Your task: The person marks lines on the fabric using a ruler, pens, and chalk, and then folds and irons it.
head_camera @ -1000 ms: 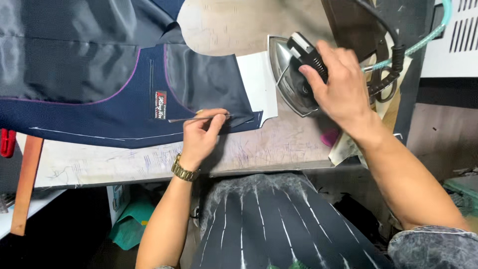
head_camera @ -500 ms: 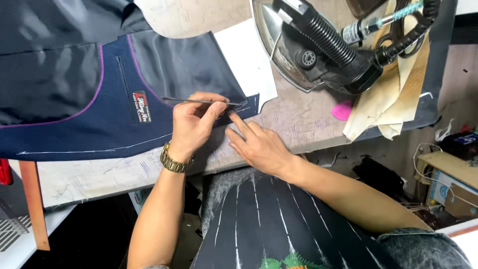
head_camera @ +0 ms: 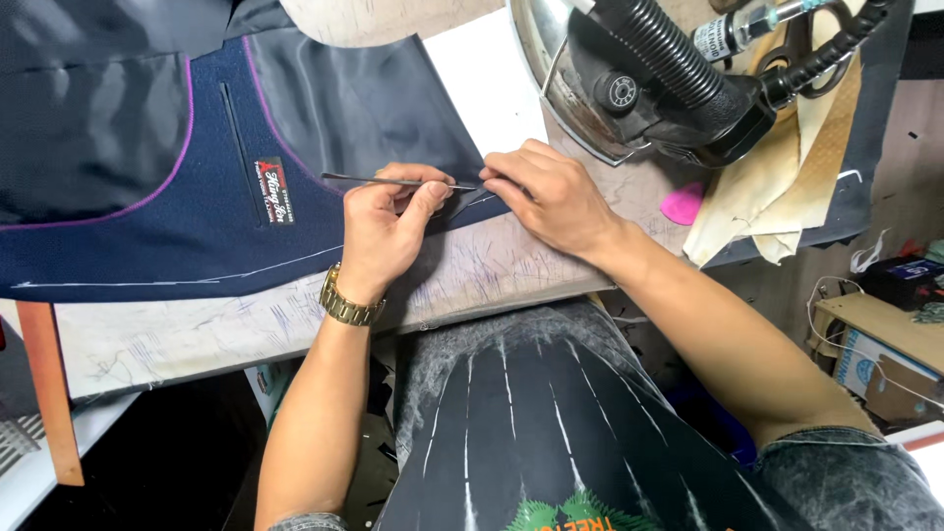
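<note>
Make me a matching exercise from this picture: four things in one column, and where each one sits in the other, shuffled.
Things:
1. thin metal tool
2. steam iron
3. gold watch
4. pink chalk

Places:
A. on the left wrist
B. on the table beside the yellowish cloth
C. at the far edge of the table, untouched
D. in the left hand, lying across the navy jacket, its tip by the right hand

Pairs: 1-D, 2-C, 3-A, 4-B

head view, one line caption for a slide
Left hand holds a thin metal tool on navy jacket fabric; right hand pinches its corner.
</note>
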